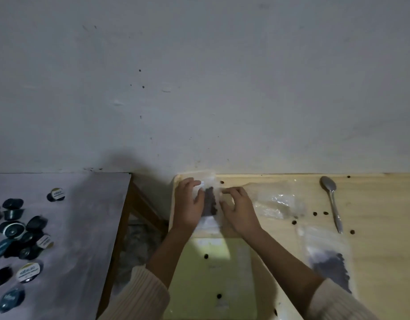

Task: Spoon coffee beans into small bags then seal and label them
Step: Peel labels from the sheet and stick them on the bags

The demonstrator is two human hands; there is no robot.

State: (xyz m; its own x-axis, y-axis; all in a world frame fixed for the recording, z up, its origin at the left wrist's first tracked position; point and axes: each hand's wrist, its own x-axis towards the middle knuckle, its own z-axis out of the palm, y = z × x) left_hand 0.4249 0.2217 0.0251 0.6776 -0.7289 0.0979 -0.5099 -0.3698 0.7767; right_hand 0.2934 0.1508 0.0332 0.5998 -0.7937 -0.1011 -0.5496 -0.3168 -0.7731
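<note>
At frame centre, the left hand (189,202) and right hand (238,207) pinch the bag (206,224) with curled fingers; a sound seal likely requires beans (209,203) kept clear of its mouth.

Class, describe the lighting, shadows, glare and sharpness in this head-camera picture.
Head view: dim overall, brightest on the yellow sheet; a soft shadow spreads on the wall above the left hand; faint glare on the empty clear bags; capsule lids look blurred.

We see print on the capsule lids (28,271), but it is too blurred for us to read.
</note>
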